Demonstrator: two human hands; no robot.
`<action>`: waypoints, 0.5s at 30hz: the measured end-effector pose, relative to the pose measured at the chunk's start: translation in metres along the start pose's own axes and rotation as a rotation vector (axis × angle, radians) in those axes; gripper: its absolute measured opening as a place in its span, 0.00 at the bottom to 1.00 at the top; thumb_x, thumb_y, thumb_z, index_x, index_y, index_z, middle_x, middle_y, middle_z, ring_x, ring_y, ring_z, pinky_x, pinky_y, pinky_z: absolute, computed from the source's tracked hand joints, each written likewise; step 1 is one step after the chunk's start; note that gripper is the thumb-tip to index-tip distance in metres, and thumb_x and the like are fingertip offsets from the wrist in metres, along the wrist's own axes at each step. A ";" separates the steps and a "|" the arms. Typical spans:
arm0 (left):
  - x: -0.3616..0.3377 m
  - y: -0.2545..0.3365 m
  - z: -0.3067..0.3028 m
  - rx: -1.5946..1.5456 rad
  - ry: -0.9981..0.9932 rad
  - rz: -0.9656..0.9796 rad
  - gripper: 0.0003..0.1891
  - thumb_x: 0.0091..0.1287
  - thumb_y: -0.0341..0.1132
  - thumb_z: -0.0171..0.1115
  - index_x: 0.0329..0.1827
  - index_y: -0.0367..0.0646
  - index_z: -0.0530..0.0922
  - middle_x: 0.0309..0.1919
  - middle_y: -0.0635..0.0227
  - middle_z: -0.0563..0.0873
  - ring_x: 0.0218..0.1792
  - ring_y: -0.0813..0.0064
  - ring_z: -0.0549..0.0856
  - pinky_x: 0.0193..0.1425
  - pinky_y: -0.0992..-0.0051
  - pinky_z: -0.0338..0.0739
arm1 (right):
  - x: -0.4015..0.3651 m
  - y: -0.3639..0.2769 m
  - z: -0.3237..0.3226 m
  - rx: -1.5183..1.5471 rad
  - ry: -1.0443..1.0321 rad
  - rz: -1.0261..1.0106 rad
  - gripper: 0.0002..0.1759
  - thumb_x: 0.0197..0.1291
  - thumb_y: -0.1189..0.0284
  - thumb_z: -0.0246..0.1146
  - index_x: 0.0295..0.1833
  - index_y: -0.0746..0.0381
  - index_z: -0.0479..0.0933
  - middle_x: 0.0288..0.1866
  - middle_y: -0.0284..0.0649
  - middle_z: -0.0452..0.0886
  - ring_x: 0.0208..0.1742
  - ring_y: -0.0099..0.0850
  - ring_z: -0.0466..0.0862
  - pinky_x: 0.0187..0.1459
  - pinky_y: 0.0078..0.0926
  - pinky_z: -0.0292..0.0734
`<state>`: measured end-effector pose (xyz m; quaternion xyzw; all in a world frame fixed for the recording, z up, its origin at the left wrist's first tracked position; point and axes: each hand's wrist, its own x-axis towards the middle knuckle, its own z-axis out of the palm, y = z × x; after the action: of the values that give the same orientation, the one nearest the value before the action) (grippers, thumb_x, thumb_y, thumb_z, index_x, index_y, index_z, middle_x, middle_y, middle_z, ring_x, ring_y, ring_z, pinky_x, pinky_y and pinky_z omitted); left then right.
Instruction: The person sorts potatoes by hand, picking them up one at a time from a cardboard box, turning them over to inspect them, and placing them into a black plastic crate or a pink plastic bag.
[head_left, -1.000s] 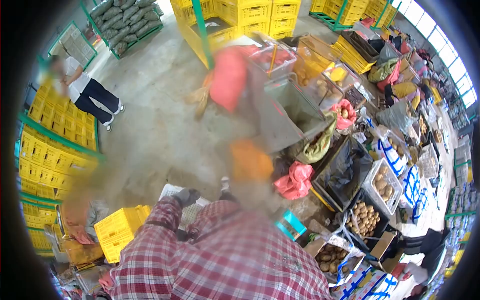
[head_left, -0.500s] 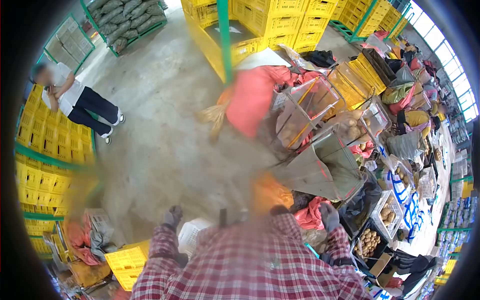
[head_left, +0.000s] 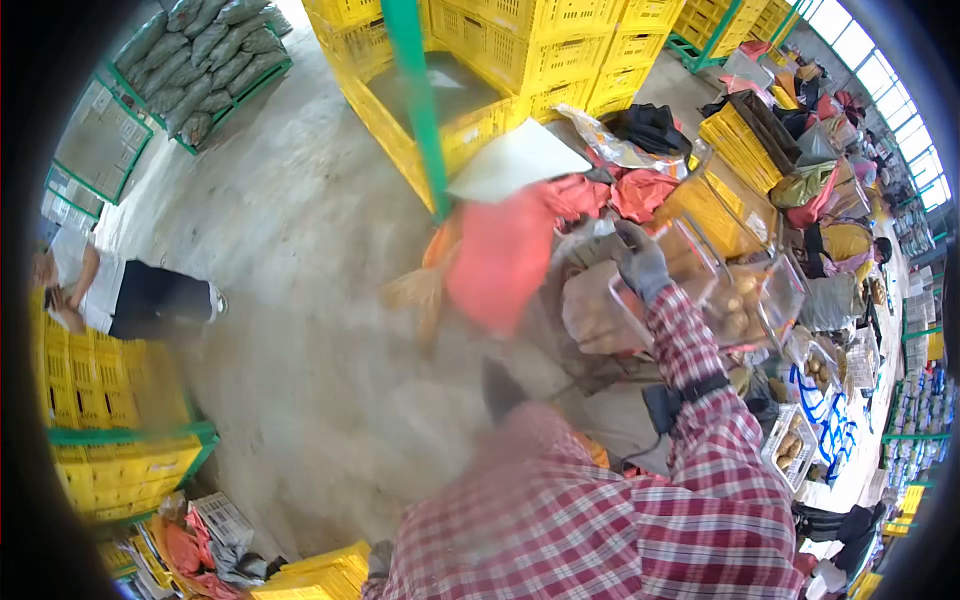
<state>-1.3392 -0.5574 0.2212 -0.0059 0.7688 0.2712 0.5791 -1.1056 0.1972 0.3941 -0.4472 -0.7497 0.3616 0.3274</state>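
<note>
My right hand [head_left: 643, 262], in a grey glove, is stretched forward with its fingers closed at the gathered top of a clear plastic bag [head_left: 592, 305] with round, pale brown things inside. Just left of that bag lies a blurred red sack [head_left: 500, 262]. Only a small dark part of my left hand [head_left: 380, 558] shows at the bottom edge, beside my checked shirt and near yellow crates [head_left: 320, 575]; its fingers are hidden.
Stacked yellow crates [head_left: 570, 55] and a green post [head_left: 412, 110] stand ahead. Framed bags of potatoes [head_left: 735, 305] and a white basket [head_left: 790, 450] are at right. A person [head_left: 130, 290] stands at left; filled sacks [head_left: 200, 60] are piled behind.
My right hand has gone forward from low near my body to the plastic bag. My left hand has dropped to the bottom edge. The view has turned, and the person appears lower and further left.
</note>
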 end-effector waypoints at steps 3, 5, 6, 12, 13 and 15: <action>0.009 0.085 -0.014 -0.083 0.094 -0.130 0.14 0.72 0.45 0.56 0.49 0.45 0.79 0.34 0.63 0.84 0.32 0.66 0.83 0.33 0.66 0.77 | 0.127 0.141 0.074 -0.191 0.066 0.291 0.31 0.60 0.64 0.69 0.66 0.65 0.71 0.51 0.46 0.82 0.50 0.33 0.82 0.53 0.30 0.78; 0.015 0.134 -0.022 -0.108 0.127 -0.185 0.14 0.72 0.44 0.56 0.49 0.45 0.79 0.34 0.63 0.84 0.32 0.66 0.83 0.33 0.66 0.76 | 0.175 0.216 0.113 -0.354 0.125 0.387 0.38 0.56 0.63 0.72 0.69 0.67 0.68 0.57 0.49 0.80 0.56 0.37 0.80 0.57 0.33 0.76; 0.017 0.155 -0.025 -0.118 0.139 -0.212 0.14 0.72 0.44 0.56 0.49 0.44 0.79 0.34 0.63 0.83 0.32 0.66 0.83 0.33 0.66 0.76 | 0.192 0.227 0.118 -0.416 0.119 0.428 0.42 0.54 0.59 0.71 0.71 0.66 0.65 0.62 0.50 0.75 0.60 0.39 0.77 0.61 0.35 0.73; 0.011 0.227 -0.042 -0.083 0.158 -0.325 0.12 0.71 0.42 0.57 0.49 0.44 0.79 0.34 0.64 0.83 0.31 0.66 0.83 0.31 0.67 0.76 | 0.259 0.260 0.159 -0.683 0.139 0.724 0.57 0.52 0.43 0.66 0.80 0.58 0.48 0.78 0.45 0.59 0.73 0.45 0.67 0.72 0.42 0.62; 0.013 0.237 -0.046 -0.060 0.152 -0.330 0.12 0.71 0.42 0.57 0.49 0.44 0.79 0.33 0.64 0.83 0.31 0.66 0.83 0.31 0.67 0.76 | 0.258 0.266 0.167 -0.695 0.163 0.754 0.53 0.53 0.45 0.66 0.77 0.58 0.51 0.72 0.44 0.63 0.67 0.43 0.70 0.68 0.41 0.65; 0.017 0.251 -0.053 -0.022 0.137 -0.355 0.12 0.71 0.42 0.57 0.49 0.44 0.79 0.33 0.65 0.83 0.31 0.66 0.83 0.31 0.67 0.76 | 0.254 0.279 0.177 -0.596 0.221 0.786 0.42 0.55 0.49 0.67 0.68 0.58 0.58 0.60 0.41 0.68 0.55 0.39 0.74 0.56 0.38 0.68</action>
<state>-1.4732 -0.3612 0.3190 -0.1662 0.7903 0.1720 0.5642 -1.2267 0.4782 0.1111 -0.8053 -0.5561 0.1785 0.1020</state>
